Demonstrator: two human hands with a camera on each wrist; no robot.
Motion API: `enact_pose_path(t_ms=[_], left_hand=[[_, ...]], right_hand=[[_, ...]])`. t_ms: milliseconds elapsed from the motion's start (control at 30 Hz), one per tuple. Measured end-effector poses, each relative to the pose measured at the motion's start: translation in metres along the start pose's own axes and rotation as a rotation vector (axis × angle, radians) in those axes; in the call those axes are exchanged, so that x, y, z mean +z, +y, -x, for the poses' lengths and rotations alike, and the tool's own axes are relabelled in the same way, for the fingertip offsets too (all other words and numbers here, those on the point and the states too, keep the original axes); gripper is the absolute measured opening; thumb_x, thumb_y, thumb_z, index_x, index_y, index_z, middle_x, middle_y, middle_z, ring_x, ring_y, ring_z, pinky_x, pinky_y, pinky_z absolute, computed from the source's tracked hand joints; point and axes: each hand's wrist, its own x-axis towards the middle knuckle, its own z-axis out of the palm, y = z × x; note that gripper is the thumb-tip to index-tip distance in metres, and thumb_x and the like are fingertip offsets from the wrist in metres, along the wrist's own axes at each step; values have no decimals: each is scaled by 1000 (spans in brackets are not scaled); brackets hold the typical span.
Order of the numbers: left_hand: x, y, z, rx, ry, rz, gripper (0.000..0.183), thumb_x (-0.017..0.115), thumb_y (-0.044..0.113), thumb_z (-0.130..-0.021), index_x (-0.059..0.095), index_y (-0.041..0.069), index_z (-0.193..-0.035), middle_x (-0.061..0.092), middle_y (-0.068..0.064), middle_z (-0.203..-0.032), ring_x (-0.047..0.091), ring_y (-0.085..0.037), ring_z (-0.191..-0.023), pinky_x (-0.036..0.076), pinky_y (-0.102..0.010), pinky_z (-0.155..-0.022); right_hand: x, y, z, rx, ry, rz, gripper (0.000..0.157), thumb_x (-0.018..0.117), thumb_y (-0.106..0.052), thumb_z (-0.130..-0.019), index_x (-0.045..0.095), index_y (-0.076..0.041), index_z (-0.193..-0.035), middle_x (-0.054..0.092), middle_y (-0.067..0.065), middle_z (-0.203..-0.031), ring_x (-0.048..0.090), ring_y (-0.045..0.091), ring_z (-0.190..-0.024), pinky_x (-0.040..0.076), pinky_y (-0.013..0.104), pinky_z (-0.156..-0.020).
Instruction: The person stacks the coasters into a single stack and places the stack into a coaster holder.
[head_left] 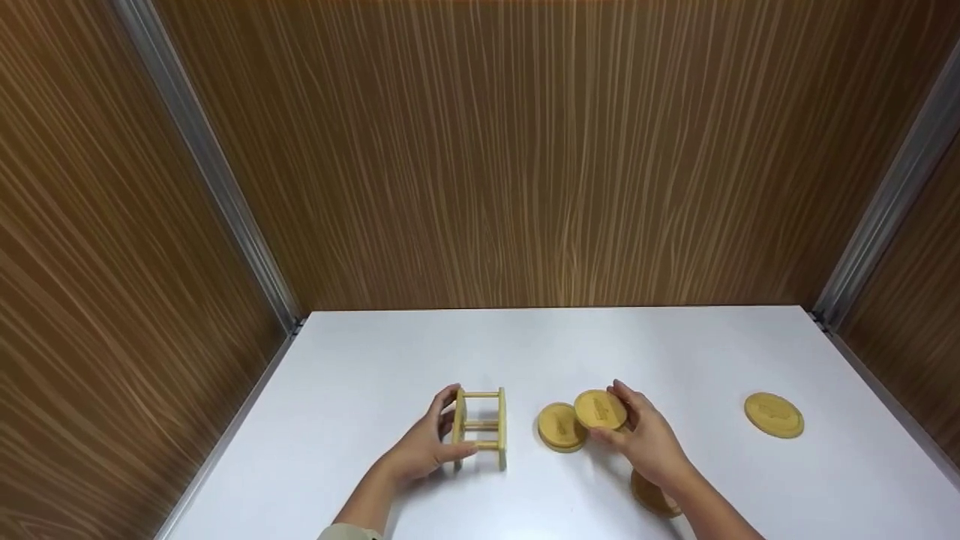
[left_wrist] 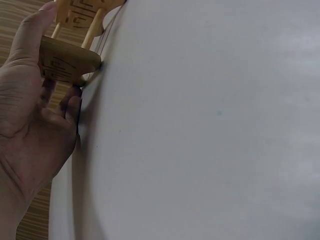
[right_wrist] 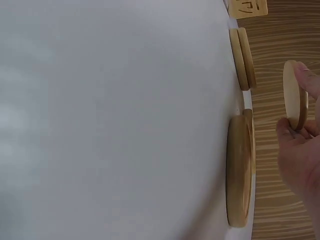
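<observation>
Both hands are bare: no gloves, rings, watch or bands show on the left hand (head_left: 424,446) or the right hand (head_left: 646,439). The forearms are bare too. At the bottom edge of the head view, a pale beige sleeve (head_left: 349,532) ends on the left arm. The fingers (left_wrist: 30,35) have short, plain nails.

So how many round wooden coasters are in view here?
At least 4: one held in the right hand, the lifted coaster; a low stack beside it, seemingly two; one far right; another partly hidden under the right wrist.
</observation>
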Motion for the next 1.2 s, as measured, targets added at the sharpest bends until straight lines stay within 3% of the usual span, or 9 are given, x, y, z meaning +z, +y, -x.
enact_pose_path(t_ms=[400,600,867,1200], left_hand=[[-1,-1,-2,0,13,-21,126,94,40,-86,6,25,-176,8,-14,-185,20,-43,-169,18,-56,-141],[-2,0,-1,8,9,-31,125,93,38,-87,6,24,-176,8,-14,-185,21,-43,-169,18,-56,-140],[-2,0,0,10,10,-31,125,93,37,-87,5,24,-176,8,-15,-185,19,-43,-170,17,-55,-141],[0,1,0,8,9,-20,125,93,37,-87,6,22,-175,7,-16,-184,20,-44,-169,18,-56,-141]], right_hand=[[22,-4,-7,-21,10,-17,101,90,-13,-88,29,8,-166,44,28,-168,39,44,-161,35,43,-130],[31,-1,-9,-31,20,-7,100,91,-13,-87,33,5,-166,48,24,-167,40,43,-161,30,46,-133],[43,-1,-14,-53,-15,-121,98,89,-2,-84,34,6,-165,44,25,-169,36,42,-163,29,46,-134],[51,-2,-16,-106,-18,-35,91,91,-2,-82,44,5,-160,53,24,-162,46,44,-156,35,55,-132]])
